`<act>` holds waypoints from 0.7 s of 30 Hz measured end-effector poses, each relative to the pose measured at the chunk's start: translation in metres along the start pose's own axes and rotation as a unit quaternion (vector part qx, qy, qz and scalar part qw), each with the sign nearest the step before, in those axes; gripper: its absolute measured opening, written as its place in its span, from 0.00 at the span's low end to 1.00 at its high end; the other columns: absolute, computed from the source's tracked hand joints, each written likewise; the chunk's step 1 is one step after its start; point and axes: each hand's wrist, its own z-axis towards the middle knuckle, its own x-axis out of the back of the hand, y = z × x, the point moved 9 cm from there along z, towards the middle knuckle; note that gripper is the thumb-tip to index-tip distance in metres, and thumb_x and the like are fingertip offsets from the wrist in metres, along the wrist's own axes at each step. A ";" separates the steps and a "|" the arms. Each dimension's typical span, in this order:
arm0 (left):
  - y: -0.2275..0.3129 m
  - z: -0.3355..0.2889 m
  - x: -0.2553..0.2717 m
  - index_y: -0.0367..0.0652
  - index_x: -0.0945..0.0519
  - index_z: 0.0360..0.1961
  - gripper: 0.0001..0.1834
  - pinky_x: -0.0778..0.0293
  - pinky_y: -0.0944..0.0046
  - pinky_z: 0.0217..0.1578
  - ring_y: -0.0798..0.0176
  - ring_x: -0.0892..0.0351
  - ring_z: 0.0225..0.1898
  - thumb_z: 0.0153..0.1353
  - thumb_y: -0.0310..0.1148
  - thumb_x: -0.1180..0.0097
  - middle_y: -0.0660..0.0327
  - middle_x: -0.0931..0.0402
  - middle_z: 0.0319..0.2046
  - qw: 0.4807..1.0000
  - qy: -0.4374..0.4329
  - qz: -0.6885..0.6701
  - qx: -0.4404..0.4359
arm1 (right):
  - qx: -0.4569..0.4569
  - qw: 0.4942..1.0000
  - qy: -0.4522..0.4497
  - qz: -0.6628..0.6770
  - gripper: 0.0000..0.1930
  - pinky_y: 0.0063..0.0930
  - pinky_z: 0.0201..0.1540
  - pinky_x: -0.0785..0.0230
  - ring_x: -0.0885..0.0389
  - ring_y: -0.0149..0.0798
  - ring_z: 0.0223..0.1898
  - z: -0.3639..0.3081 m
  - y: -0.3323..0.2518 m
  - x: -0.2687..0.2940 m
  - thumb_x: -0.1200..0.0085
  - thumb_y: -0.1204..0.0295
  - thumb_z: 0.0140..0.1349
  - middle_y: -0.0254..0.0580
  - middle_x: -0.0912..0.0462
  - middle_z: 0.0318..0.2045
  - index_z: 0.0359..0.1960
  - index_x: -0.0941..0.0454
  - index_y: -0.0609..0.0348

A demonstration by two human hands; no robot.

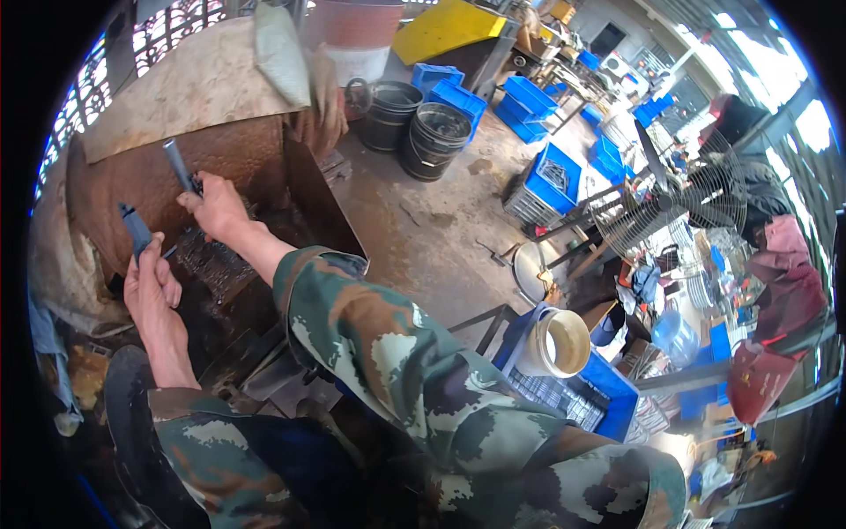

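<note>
My left hand (156, 295) is closed around the lower end of a flat grey metal piece (135, 231), which points up and to the left. In my right hand (217, 208), a grey metal rod (177, 164) is gripped near its lower end and tilts up to the left. The two pieces are apart. Both hands are over a rusty brown metal housing (203, 145) with a dark, wet-looking trough (220, 269) below. What exactly the metal pieces are cannot be made out.
A worn board (194, 84) lies on the housing. Beyond it stand black buckets (436, 141) and blue crates (529, 97). On my right are a large caged fan (667, 201), a cream bucket (557, 342) and a blue crate (617, 401). A raised metal side plate (326, 198) edges the trough.
</note>
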 end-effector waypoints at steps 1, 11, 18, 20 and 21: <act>-0.001 0.003 -0.004 0.41 0.18 0.46 0.14 0.54 0.74 0.14 0.81 0.50 0.13 0.68 0.39 0.40 0.76 0.42 0.17 1.000 -0.011 0.002 0.004 | 0.009 1.000 0.006 -0.002 0.15 0.36 0.18 0.26 0.19 0.40 0.17 0.000 -0.003 0.007 0.39 0.67 0.64 0.50 0.17 0.27 0.44 0.24 0.68; 0.021 -0.012 0.018 0.42 0.15 0.46 0.14 0.53 0.75 0.13 0.81 0.47 0.12 0.64 0.37 0.37 0.78 0.43 0.15 0.990 0.052 0.127 0.041 | -0.031 0.980 -0.190 0.049 0.14 0.26 0.21 0.25 0.22 0.30 0.20 -0.065 0.003 0.010 0.34 0.66 0.60 0.35 0.21 0.25 0.42 0.19 0.60; 0.008 -0.012 0.009 0.33 0.14 0.39 0.14 0.31 0.72 0.32 0.74 0.24 0.27 0.64 0.36 0.41 0.63 0.16 0.27 0.974 -0.020 0.223 -0.036 | 0.136 0.932 -0.303 -0.148 0.14 0.32 0.35 0.25 0.17 0.45 0.29 -0.132 -0.010 0.037 0.33 0.71 0.55 0.45 0.16 0.30 0.42 0.20 0.58; 0.003 -0.013 0.012 0.32 0.14 0.38 0.15 0.28 0.69 0.36 0.71 0.21 0.30 0.64 0.36 0.40 0.62 0.15 0.28 0.961 -0.039 0.272 -0.035 | 0.241 0.904 -0.312 -0.168 0.15 0.38 0.43 0.25 0.17 0.53 0.41 -0.144 -0.004 0.030 0.35 0.74 0.53 0.46 0.15 0.37 0.44 0.19 0.56; -0.009 -0.012 0.008 0.32 0.14 0.37 0.16 0.28 0.69 0.37 0.71 0.22 0.31 0.63 0.38 0.39 0.60 0.14 0.28 0.949 -0.047 0.313 -0.012 | 0.249 0.898 -0.313 -0.185 0.16 0.40 0.44 0.24 0.17 0.53 0.43 -0.152 0.002 0.034 0.36 0.76 0.52 0.44 0.15 0.39 0.45 0.19 0.55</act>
